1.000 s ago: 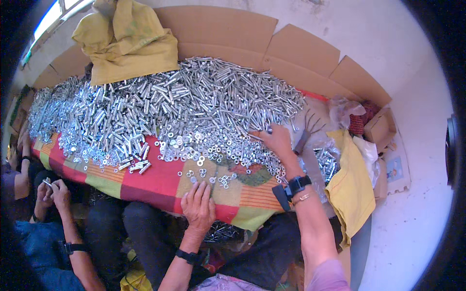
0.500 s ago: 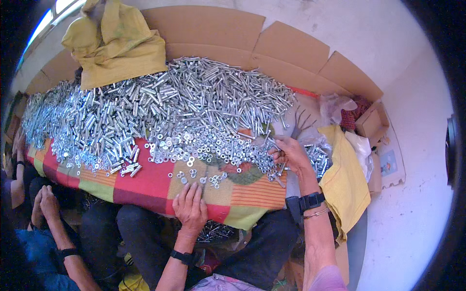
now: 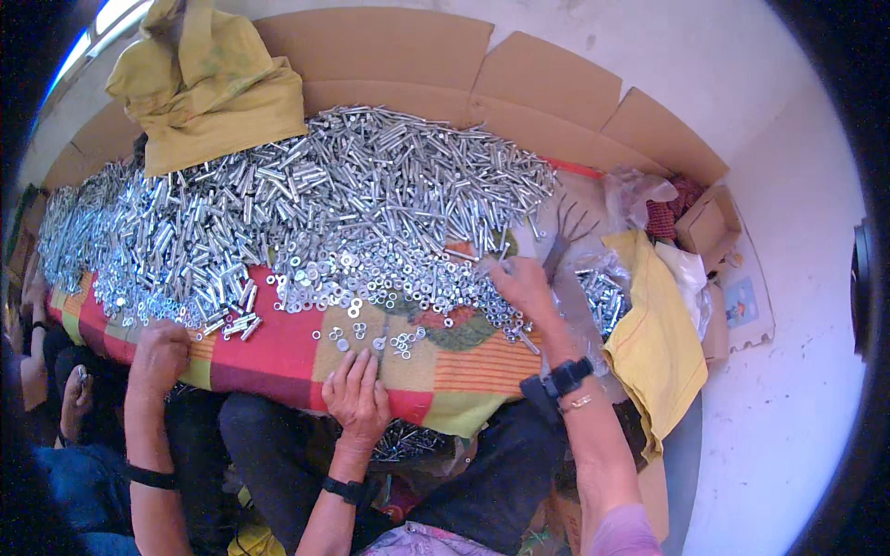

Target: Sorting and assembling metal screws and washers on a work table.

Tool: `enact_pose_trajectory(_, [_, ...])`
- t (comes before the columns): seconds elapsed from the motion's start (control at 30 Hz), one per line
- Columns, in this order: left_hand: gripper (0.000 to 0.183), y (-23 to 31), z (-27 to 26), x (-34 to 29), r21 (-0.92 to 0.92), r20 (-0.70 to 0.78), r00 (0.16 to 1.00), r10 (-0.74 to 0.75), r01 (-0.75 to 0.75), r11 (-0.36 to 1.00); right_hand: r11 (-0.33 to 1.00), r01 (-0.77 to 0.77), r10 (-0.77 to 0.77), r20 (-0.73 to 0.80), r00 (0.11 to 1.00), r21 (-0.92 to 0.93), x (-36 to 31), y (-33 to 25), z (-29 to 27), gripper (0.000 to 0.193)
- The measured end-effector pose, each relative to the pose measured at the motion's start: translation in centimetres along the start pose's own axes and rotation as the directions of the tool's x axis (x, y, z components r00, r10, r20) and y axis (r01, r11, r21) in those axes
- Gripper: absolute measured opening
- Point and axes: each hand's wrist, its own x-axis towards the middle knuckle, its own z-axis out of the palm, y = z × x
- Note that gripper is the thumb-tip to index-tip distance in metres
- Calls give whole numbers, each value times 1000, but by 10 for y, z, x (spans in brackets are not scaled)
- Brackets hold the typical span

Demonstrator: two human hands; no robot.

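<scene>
My left hand lies on the front edge of the checkered cloth, fingers stretched out. Just beyond its fingertips are a few loose washers. Over the right part of the heap of nuts and washers, my right hand reaches down with fingers bent together. What those fingers hold, if anything, is hidden. Behind the small pieces rises a large pile of silvery metal sleeves and bolts.
A co-worker's hand is at the cloth's front edge on the left. A metal hand rake and a plastic bag of bolts lie right, beside a yellow sack. Cardboard walls the back; another yellow sack covers part of the pile.
My right hand has moved left and slightly up over the small hardware. My left hand stays nearly in place. A co-worker's hand has come up to the cloth edge at the left.
</scene>
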Motion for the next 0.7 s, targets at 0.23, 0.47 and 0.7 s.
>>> enact_pose_trajectory(0.23, [32, 0, -1, 1, 7, 5, 1000, 2, -2, 1000, 995, 87, -89, -43, 995, -47, 18, 6, 21, 37])
enact_pose_trajectory(0.47, [34, -6, 1, -3, 16, 6, 1000, 19, -20, 1000, 602, -217, 57, 230, 971, 768, 16, 16, -38, 23])
enact_pose_trajectory(0.7, [34, -9, 3, -5, 34, -11, 999, 36, -36, 999, 768, 445, -427, 150, 892, -460, 27, 14, -24, 28])
